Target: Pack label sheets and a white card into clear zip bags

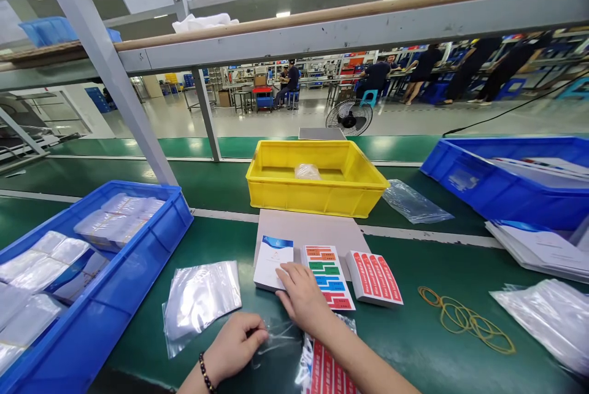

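Fingertips (281, 271) of the person's right hand (301, 296) lie on the lower right part of a rectangular stack of white paper with a blue upper band (273, 259); whether they pinch it or merely rest there, I cannot tell. The left hand (238, 342), a dark beaded bracelet (205, 372) at its wrist, has its thumb and forefinger closed on a transparent plastic bag (280, 339), its film (hard to make out in places) spread over the green work surface (400, 336).

Just right of the white stack is a rectangular stack printed in orange, green, blue and red (329, 277), then a red-and-white striped paper stack (375, 277). A pile of clear plastic sleeves (202, 299) lies left of the hands, near a blue plastic crate (142, 277). Behind the stacks stands a yellow plastic bin (313, 196); thin yellow rubber bands (476, 323) lie loose at right.
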{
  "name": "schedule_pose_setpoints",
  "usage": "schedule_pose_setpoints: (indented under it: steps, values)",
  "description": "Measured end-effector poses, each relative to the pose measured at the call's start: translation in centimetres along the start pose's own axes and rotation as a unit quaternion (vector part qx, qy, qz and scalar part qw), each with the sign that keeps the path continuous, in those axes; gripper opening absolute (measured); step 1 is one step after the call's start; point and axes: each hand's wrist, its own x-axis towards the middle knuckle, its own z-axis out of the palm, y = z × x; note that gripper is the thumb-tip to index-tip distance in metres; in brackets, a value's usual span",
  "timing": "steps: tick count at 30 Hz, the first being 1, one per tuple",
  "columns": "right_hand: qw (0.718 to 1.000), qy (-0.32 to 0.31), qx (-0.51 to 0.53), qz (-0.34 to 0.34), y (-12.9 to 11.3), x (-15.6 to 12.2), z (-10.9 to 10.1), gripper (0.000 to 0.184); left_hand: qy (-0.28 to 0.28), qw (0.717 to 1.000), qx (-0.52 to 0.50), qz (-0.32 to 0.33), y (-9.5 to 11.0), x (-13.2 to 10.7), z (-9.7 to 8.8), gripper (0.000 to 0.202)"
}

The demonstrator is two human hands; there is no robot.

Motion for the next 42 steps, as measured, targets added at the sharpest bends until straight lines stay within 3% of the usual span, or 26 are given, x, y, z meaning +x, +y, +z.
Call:
schedule_pose_setpoints:
  steps: [3,5,7,9,11,12,14,17,20,24,27,30,33,35,38,40,42]
  values:
    - [1.000,0.003,-0.024,0.001,0.3,0.7,1.6,0.021,0.004,0.997,-0.066,-0.029,-1.1,0.5,0.9,0.030]
    - [1.000,0.003,-0.024,-0.007,-0.2,0.5,1.4,0.014,0.019,0.992,-0.114,-0.049,-1.7,0.7,1.4,0.043]
    - [1.000,0.006,-0.018,-0.022,-1.3,0.1,0.3,0.017,0.028,0.978,-0.191,-0.082,-2.1,1.1,1.7,0.061]
    - [0.999,0.002,0.002,-0.046,-2.5,-0.7,-1.4,0.019,0.006,0.937,-0.326,-0.126,-2.2,1.5,1.8,0.075]
    - [0.996,-0.019,0.046,-0.077,-3.2,-1.6,-3.1,0.017,-0.043,0.868,-0.470,-0.153,-2.1,1.8,1.9,0.075]
    - [0.994,-0.029,0.066,-0.088,-3.2,-2.1,-3.8,0.015,-0.066,0.837,-0.520,-0.155,-2.0,2.0,1.9,0.068]
    - [0.994,-0.029,0.070,-0.078,-2.1,-3.2,-4.6,0.017,-0.080,0.811,-0.561,-0.146,-1.8,2.3,2.0,0.046]
    - [0.999,-0.008,-0.044,-0.001,1.8,-5.3,-4.5,0.032,-0.064,0.807,-0.566,-0.156,-1.7,2.4,2.1,0.025]
    - [0.989,-0.027,-0.138,0.044,5.8,-7.0,-3.7,0.048,-0.064,0.807,-0.561,-0.171,-1.6,2.4,2.5,0.024]
    - [0.992,-0.038,-0.109,0.042,7.7,-7.3,-4.0,0.031,-0.050,0.815,-0.547,-0.186,-1.2,2.2,3.4,0.031]
    - [0.998,0.018,-0.055,0.024,6.0,-6.2,-4.9,0.026,-0.031,0.817,-0.541,-0.197,-0.9,2.2,4.2,0.030]
    - [0.996,0.086,-0.007,-0.019,2.0,-5.4,-5.4,0.026,-0.047,0.795,-0.570,-0.200,-0.6,2.3,5.0,0.030]
    - [0.993,0.054,0.043,-0.094,-1.9,-5.3,-5.4,0.020,-0.086,0.755,-0.615,-0.209,-0.1,2.5,5.5,0.045]
    - [0.990,0.011,0.080,-0.115,-2.8,-5.6,-5.5,0.020,-0.075,0.758,-0.608,-0.222,0.2,2.6,5.6,0.043]
    - [0.996,0.029,0.061,-0.054,-0.1,-6.6,-6.3,0.020,-0.035,0.790,-0.560,-0.247,0.4,2.5,5.5,0.027]
    - [0.997,0.068,-0.023,0.026,3.6,-7.6,-7.0,0.019,-0.032,0.797,-0.544,-0.261,0.4,2.4,5.3,0.023]
    - [0.987,0.067,-0.119,0.090,7.3,-8.8,-7.6,0.020,-0.046,0.791,-0.548,-0.267,0.4,2.4,5.3,0.023]
